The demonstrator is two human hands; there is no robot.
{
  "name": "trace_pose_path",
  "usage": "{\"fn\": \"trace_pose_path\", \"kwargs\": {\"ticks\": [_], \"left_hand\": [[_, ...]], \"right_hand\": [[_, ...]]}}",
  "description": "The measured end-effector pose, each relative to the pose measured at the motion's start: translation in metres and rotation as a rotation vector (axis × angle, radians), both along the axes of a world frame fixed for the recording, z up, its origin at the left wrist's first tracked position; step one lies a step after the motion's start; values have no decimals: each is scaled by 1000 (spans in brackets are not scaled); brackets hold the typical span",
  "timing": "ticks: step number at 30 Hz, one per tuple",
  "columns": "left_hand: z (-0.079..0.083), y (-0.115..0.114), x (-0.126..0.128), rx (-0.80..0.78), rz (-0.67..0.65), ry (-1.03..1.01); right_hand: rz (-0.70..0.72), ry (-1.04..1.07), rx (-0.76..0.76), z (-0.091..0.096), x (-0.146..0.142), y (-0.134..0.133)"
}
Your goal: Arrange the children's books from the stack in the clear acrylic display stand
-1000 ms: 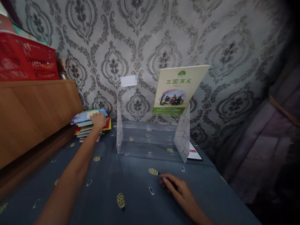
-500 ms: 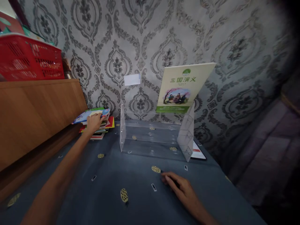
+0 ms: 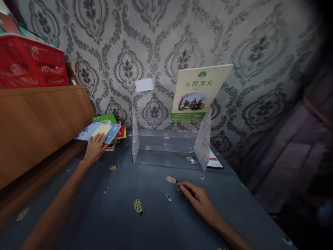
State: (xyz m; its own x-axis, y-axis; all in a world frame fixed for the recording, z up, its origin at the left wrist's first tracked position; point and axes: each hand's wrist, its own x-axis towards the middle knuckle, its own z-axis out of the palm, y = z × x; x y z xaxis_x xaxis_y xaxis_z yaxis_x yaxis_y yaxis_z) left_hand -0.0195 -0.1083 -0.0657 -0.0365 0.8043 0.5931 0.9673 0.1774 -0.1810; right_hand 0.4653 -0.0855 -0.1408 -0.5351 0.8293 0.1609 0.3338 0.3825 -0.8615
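Observation:
My left hand [image 3: 95, 147] grips the near edge of a blue book with a pale label [image 3: 99, 130] and holds it lifted off a stack of books [image 3: 117, 133] at the far left of the table. A green book [image 3: 105, 118] now shows on top of that stack. My right hand [image 3: 196, 199] rests on the blue patterned cloth [image 3: 145, 222] with its fingers loosely curled and nothing visible in them. A clear acrylic rack [image 3: 169, 146] stands at the table's far side. A green-and-cream book with Chinese characters [image 3: 199, 92] leans in its top right tier.
A wooden cabinet [image 3: 39, 121] runs along the left with a red basket [image 3: 31, 62] on top. A flat card or tablet [image 3: 214, 162] lies behind the rack's right end. Patterned wallpaper [image 3: 260, 62] backs the table. A white label [image 3: 144, 84] is stuck on the wall.
My left hand has pulled the blue top book off the stack toward me and to the left, uncovering the green book. My right hand has stayed on the cloth.

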Motion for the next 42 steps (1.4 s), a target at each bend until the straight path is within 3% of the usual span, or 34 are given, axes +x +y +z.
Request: {"fn": "trace_pose_path", "kwargs": {"ticks": [3,7,12,16,22,25,27,30,33,36,42], "left_hand": [[-3,-6,3,3,10,6],[6,-17,7,15,-3,29],[11,-44,12,74,-48,67],[-8,-72,19,55,-101,114],[-60,-119,40,43,-184,160],[-81,-144,55,-48,-251,94],[-87,-158,67,-170,-277,24],[-83,-171,82,-325,-240,-141],[-72,-170,80,-397,-218,-327],[-62,-154,56,-376,-141,-439],[-63,-104,-14,-319,331,-325]], "right_hand": [[-6,0,1,0,1,-1],[-1,-1,25,1,0,0],[9,11,40,2,-1,0],[6,6,42,-1,0,1],[8,7,52,-3,0,2],[12,4,57,-3,0,1],[13,-4,65,-2,0,1],[5,-9,80,-2,-1,1],[10,-7,87,-4,-1,0],[25,2,101,-4,-1,0],[36,2,127,-1,-1,-4]]}}
